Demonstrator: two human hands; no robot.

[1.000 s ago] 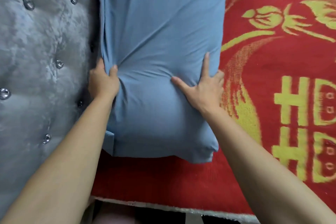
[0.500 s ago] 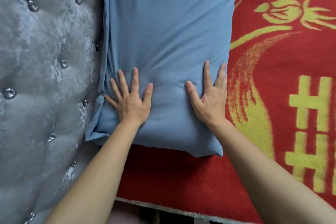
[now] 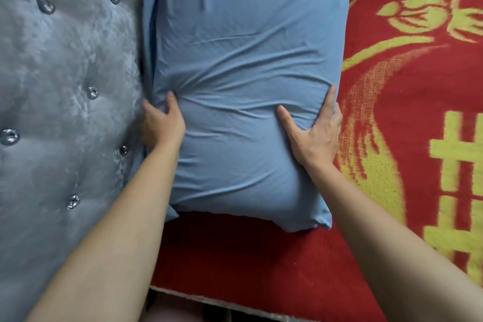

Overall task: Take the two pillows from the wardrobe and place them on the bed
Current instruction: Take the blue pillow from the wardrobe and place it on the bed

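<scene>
Head view. A large, soft pillow in a plain blue cotton-like case [image 3: 248,86] lay flat on the bed, on a red woven blanket with yellow flower and character motifs [image 3: 407,138]. The pillow's left long edge was pressed against a grey crushed-velvet headboard tufted with shiny metal-look buttons [image 3: 65,86]. Its near short end stopped short of the mattress edge, leaving a strip of red blanket exposed.

The left hand [image 3: 162,123] was closed on the pillow's left edge, pinching a fold of the case between thumb and fingers where the pillow met the headboard; creases radiated from this point across the fabric. The right hand [image 3: 316,133] was spread open, palm flat against the pillow's right edge, thumb lying on the top surface and fingers extended along the side. It pressed but did not clamp.

Only one pillow was identifiable. A second layer of blue fabric showed along the left edge; whether this was the other pillow could not be determined.

Handling assessment: the pillow appeared light, compressible and non-fragile. The loose case wrinkled readily and would probably slide over the filling, so a pinch on fabric alone would shift the cover rather than the body. The recommended hold was at both long edges, compressing the filling inward.
</scene>
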